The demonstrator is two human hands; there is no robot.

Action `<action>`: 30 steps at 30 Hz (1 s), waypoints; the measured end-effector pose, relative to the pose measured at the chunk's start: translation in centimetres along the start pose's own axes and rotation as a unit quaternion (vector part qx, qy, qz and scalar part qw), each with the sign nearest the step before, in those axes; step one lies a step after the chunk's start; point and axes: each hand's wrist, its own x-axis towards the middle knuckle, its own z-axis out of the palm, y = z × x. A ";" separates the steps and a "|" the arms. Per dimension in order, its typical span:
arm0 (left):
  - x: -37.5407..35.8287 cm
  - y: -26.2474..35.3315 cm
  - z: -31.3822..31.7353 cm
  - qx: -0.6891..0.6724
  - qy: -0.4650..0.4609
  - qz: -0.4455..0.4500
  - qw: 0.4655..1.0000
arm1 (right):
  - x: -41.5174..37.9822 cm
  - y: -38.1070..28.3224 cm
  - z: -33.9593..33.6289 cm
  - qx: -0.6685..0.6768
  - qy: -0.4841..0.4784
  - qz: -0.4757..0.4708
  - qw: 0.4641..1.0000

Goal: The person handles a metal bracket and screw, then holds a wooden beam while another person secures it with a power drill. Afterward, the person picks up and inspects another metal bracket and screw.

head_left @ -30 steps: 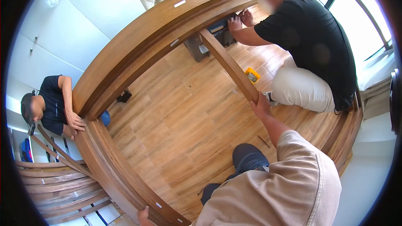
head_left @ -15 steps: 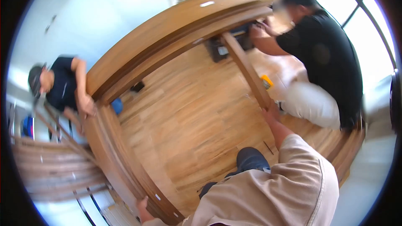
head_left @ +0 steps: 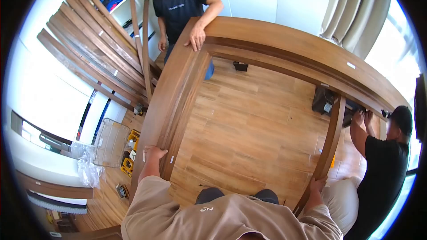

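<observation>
A large brown wooden frame (head_left: 175, 69) with stepped moulding stretches in front of me, its bars surrounding a view of the floor. My left hand (head_left: 155, 153) grips its left side, thumb pointing inward and fingers partly hidden. My right hand (head_left: 317, 185) is closed around the near end of a narrower wooden crossbar (head_left: 334, 135), which runs to the far side of the frame. At the far left corner, a co-worker's hand (head_left: 195, 39) rests on the frame. Another co-worker's hands (head_left: 362, 118) are raised at the underside of the far bar, near the crossbar.
Long wooden boards (head_left: 95, 46) lean in a fan at the left. A wire rack (head_left: 111, 142), yellow tool cases (head_left: 129, 158) and clear plastic wrap (head_left: 89, 164) lie on the left. A black case (head_left: 323, 100) stands under the far bar. One co-worker (head_left: 382, 169) crouches close on my right.
My view has swung left, so the frame and both co-workers appear farther right. Both my hands stay on the wood, the left on the frame and the right on the crossbar.
</observation>
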 end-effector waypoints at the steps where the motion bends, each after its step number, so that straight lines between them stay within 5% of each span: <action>1: -0.8 0.3 -0.6 -0.005 -0.008 -0.008 1.000 | -0.4 -0.6 -0.6 -0.008 -0.029 0.026 0.999; 17: 0.8 -0.9 -0.3 -0.081 -0.053 0.000 0.995 | 3.2 3.5 4.3 -0.036 -0.054 -0.002 0.998; 24: 0.2 -2.1 -1.4 -0.041 -0.050 0.117 0.991 | 1.7 1.5 2.4 -0.021 -0.099 0.021 0.995; 26: 0.6 -2.5 -0.5 -0.019 -0.034 0.160 0.986 | 1.7 1.7 2.2 -0.018 -0.102 -0.003 0.995; 28: 0.9 -3.0 0.9 -0.062 0.046 0.147 0.986 | 3.4 2.8 3.8 -0.170 -0.150 -0.070 0.971; 29: 0.4 -3.1 1.3 -0.072 0.059 0.151 0.984 | 1.8 2.0 2.4 -0.115 -0.092 -0.060 0.987; 30: -0.5 -3.2 1.1 -0.080 0.072 0.160 0.981 | 2.1 1.6 1.5 -0.215 -0.153 -0.158 0.952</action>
